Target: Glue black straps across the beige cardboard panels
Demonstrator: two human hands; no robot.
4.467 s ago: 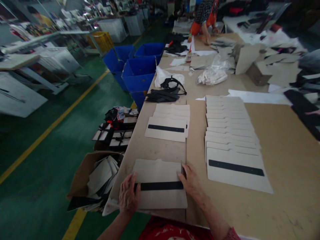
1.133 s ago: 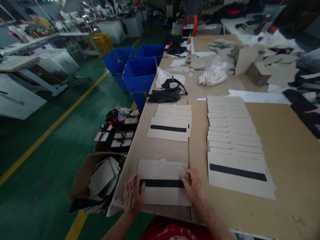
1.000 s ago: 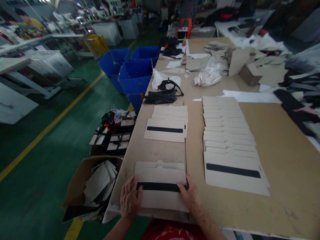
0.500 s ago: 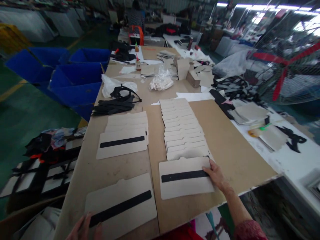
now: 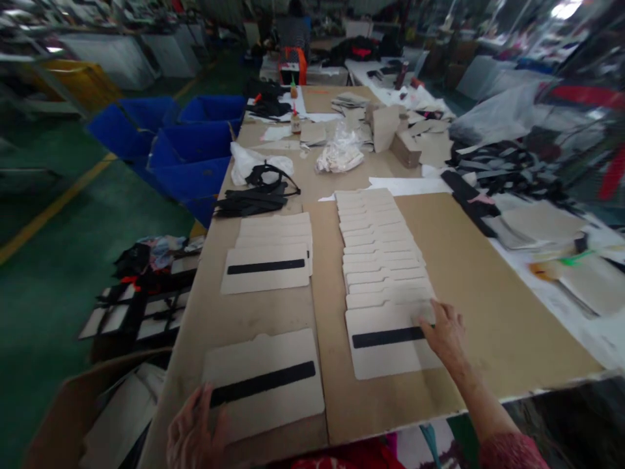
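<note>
Below, brown table (image 5: 512, 312), green floor (image 5: 97, 215).

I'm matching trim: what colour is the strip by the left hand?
The strip is black, seen best in the head view.

room is left on the worktop (image 5: 502, 306) right of the longer panel row (image 5: 378, 260), bounded farther right by dark strips (image 5: 508, 166) and stacked sheets (image 5: 541, 225).

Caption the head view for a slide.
Right hand at the front black-striped panel of an overlapping row; left hand at another panel.
</note>
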